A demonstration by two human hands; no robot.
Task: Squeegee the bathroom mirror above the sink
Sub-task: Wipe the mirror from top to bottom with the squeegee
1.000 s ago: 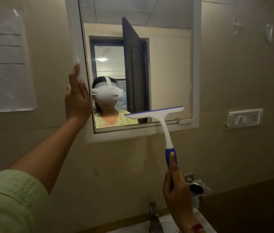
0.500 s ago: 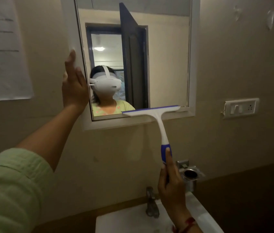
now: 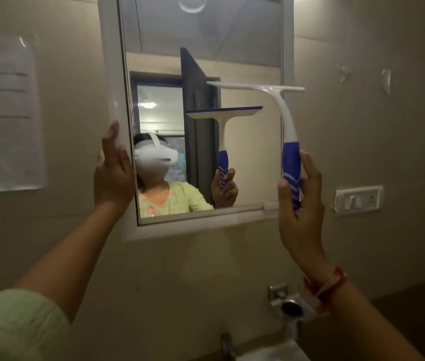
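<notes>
A white-framed mirror (image 3: 245, 35) hangs on the beige wall. My right hand (image 3: 300, 209) grips the blue handle of a white squeegee (image 3: 288, 118) in front of the mirror's right side. Its blade is level, about halfway up the glass, and whether it touches the glass I cannot tell. My left hand (image 3: 113, 173) rests flat on the mirror's left frame with fingers straight. The glass reflects the squeegee, the hand and a person in a headset.
A paper notice (image 3: 3, 113) is stuck to the wall on the left. A switch plate (image 3: 358, 200) sits right of the mirror. Below are a metal holder (image 3: 288, 306), a tap (image 3: 227, 347) and the edge of a white sink (image 3: 271, 354).
My right hand has lifted the squeegee from the mirror's bottom edge to mid height and shifted it right. The view has tilted up. My left hand stays on the frame.
</notes>
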